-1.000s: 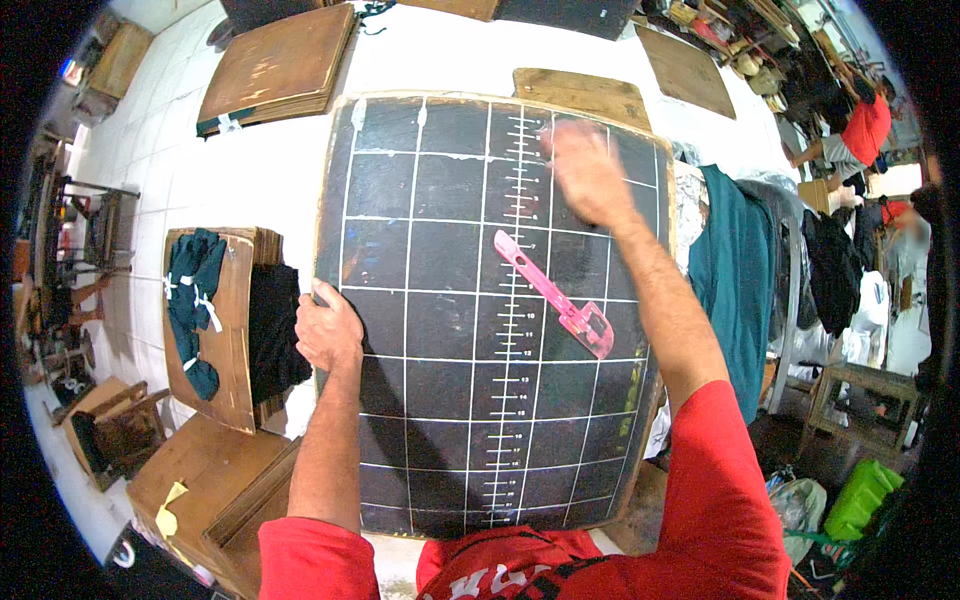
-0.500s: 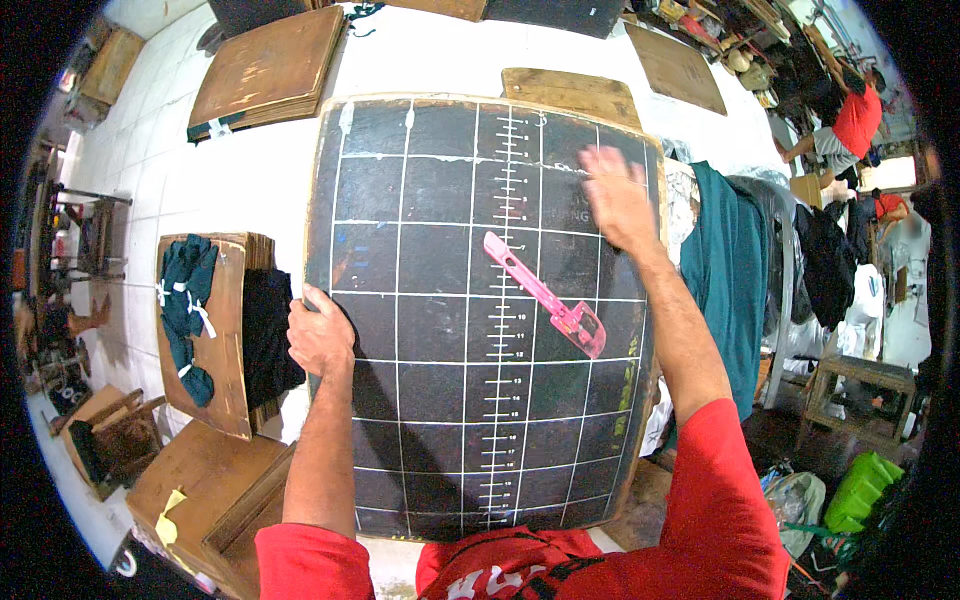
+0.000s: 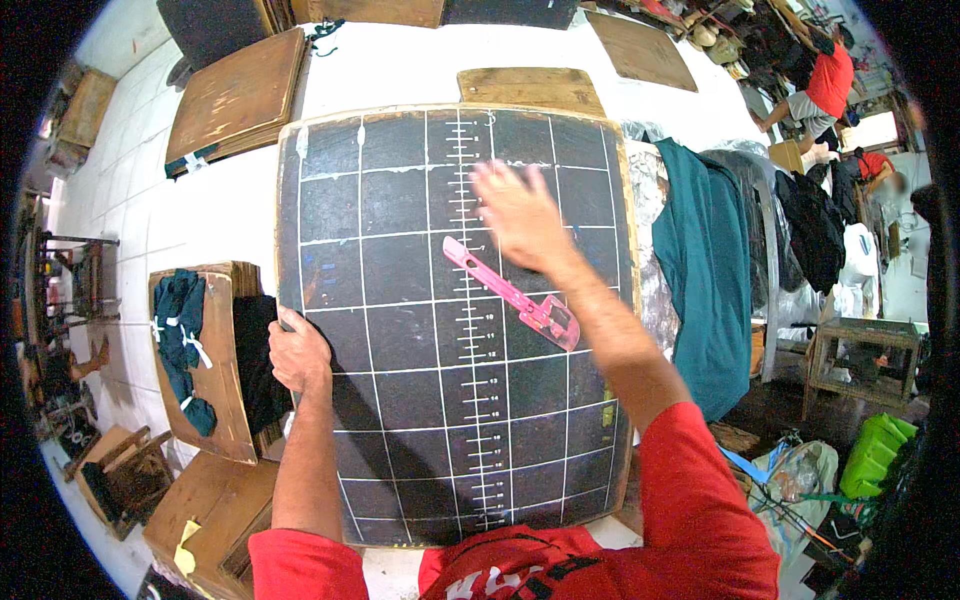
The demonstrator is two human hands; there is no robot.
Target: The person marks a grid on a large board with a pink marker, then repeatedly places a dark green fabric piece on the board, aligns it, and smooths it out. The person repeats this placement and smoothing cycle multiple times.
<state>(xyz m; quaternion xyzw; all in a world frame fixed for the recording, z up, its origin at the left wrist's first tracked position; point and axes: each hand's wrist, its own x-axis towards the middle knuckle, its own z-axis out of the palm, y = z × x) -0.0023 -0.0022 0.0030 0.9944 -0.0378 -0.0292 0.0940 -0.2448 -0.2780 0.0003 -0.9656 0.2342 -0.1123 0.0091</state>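
Observation:
A large dark board [image 3: 400, 420] with a white grid and a numbered scale lies in front of me. My left hand [image 3: 300, 352] grips its left edge, fingers curled round it. My right hand [image 3: 518, 218], blurred at the fingertips, is spread open over the upper middle of the board, just above a pink plastic tool [image 3: 510, 295] with a long arm and a wider end, which lies diagonally on the grid.
Brown board stacks [image 3: 230, 95] lie behind and to the left, one with tied dark-green cloth [image 3: 180, 350] on it. Teal cloth [image 3: 700, 280] is at the right, with a stool [image 3: 860, 370] and a green bag [image 3: 875, 455]. Another person [image 3: 830, 80] is at upper right.
My right hand has moved over the board, first down and right, then leftward to the middle, fingers spread. My left hand keeps its hold. The view has shifted slightly.

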